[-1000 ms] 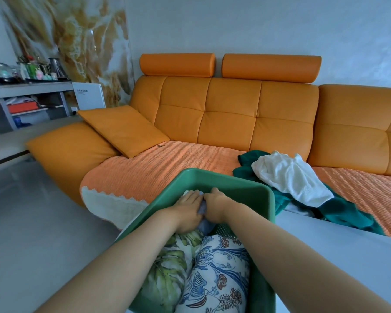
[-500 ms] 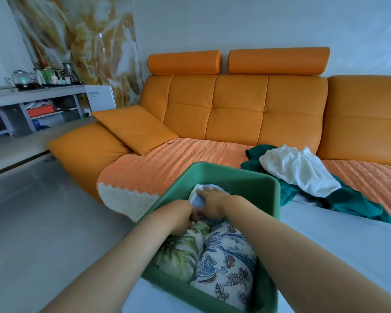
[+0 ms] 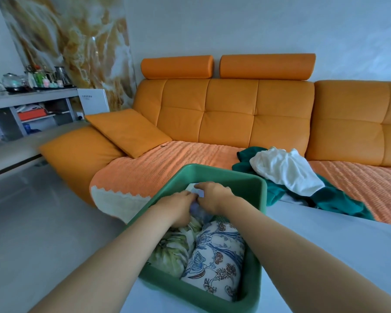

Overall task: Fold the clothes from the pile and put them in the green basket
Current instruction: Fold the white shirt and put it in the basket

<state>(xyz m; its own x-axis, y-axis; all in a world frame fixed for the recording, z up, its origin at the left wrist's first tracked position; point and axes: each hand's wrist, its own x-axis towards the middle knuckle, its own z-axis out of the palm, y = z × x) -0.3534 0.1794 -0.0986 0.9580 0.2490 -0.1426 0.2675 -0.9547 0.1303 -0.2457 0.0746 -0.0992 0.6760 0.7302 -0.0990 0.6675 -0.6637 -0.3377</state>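
The green basket (image 3: 244, 177) stands on the white table in front of me. Inside it lie a folded green leaf-print garment (image 3: 174, 247) and a folded blue floral garment (image 3: 217, 258). Both hands are in the far end of the basket. My left hand (image 3: 178, 206) and my right hand (image 3: 215, 195) grip a folded pale blue garment (image 3: 200, 210), mostly hidden under my fingers. The pile on the sofa holds a white garment (image 3: 284, 170) on a dark teal one (image 3: 334, 197).
The orange sofa (image 3: 224, 114) has a textured orange cover (image 3: 167, 161) and a loose cushion (image 3: 127, 129) at the left. A grey shelf (image 3: 32, 109) with bottles and a kettle stands at far left. The white table (image 3: 325, 245) extends right of the basket.
The view has shifted, so the basket shows more of its near end. My hands stay at the basket's far end on the pale blue garment, pressed slightly lower.
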